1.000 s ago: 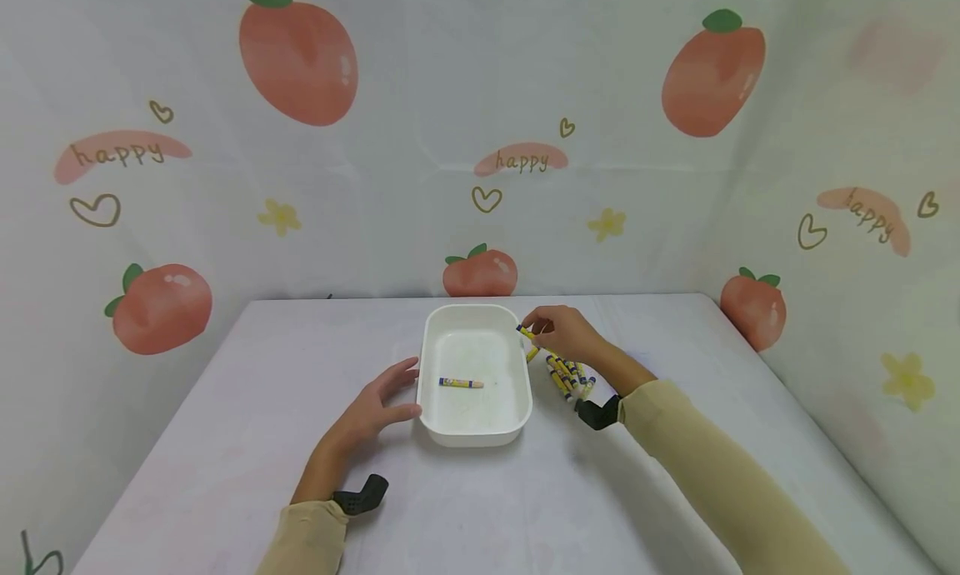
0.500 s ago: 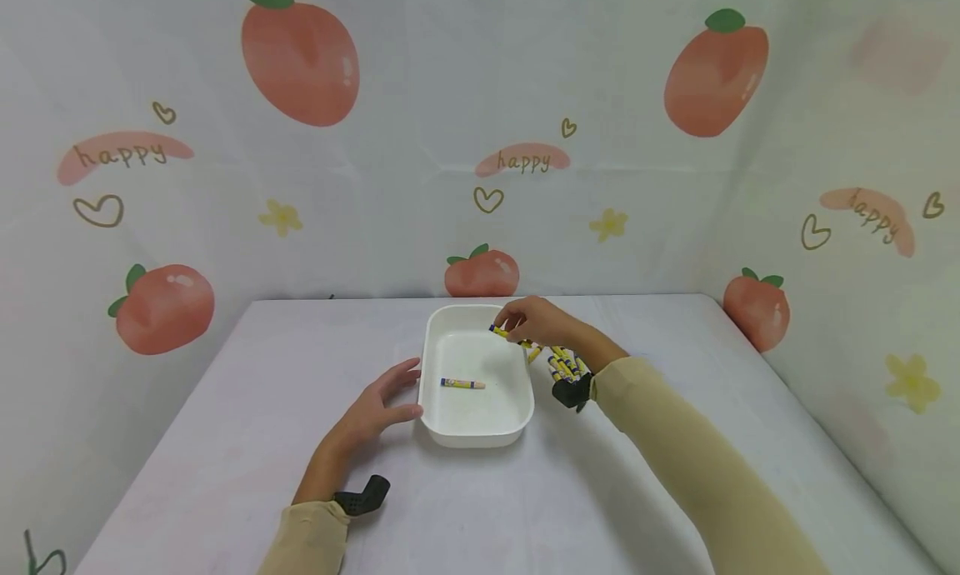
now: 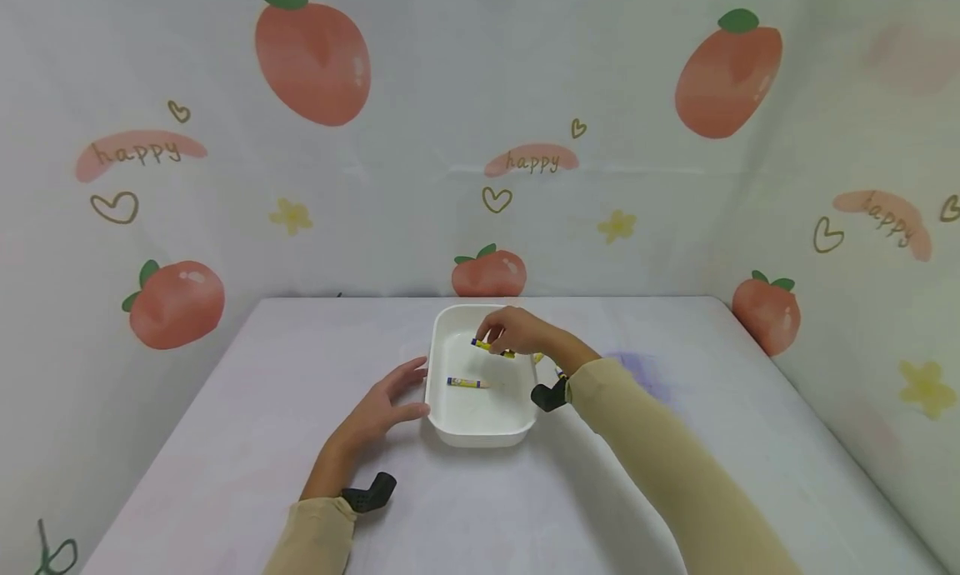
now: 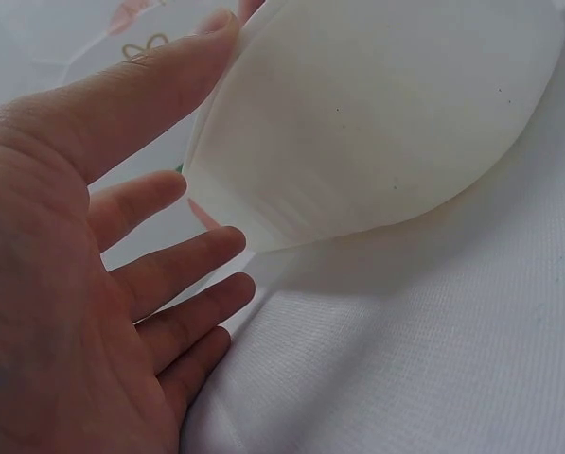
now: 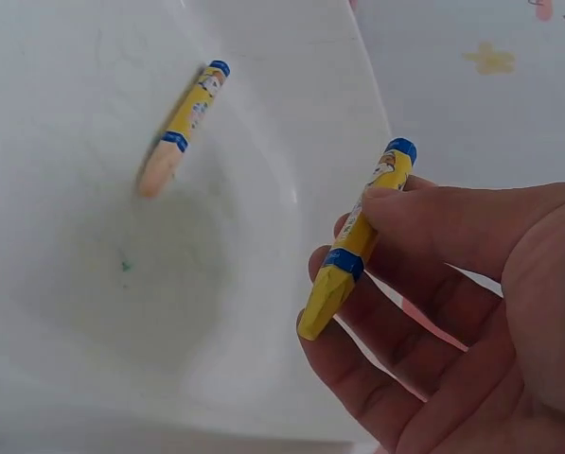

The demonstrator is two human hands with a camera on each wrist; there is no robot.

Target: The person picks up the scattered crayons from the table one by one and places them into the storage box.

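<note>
Above the far part of a white plastic tub (image 3: 480,435), my right hand (image 3: 521,332) pinches a yellow crayon (image 5: 362,222) with blue bands between thumb and fingers. A peach-coloured crayon (image 5: 183,128) in a yellow and blue wrapper lies on the tub's floor. My left hand (image 3: 381,402) is at the tub's left side, its thumb touching the wall and its fingers spread and fairly straight. In the left wrist view, the fingers of the left hand (image 4: 121,246) lie beside the tub's outer wall (image 4: 358,123).
To the right of the tub, loose crayons (image 3: 560,373) lie on the white tablecloth (image 3: 465,508), mostly hidden behind my right wrist. A purplish mark (image 3: 641,375) shows on the cloth farther right. A printed curtain (image 3: 405,225) hangs behind the table.
My right hand has carried the yellow crayon leftward from the tub's right rim to over its inside. The left hand keeps its place at the tub; the view has shifted slightly.
</note>
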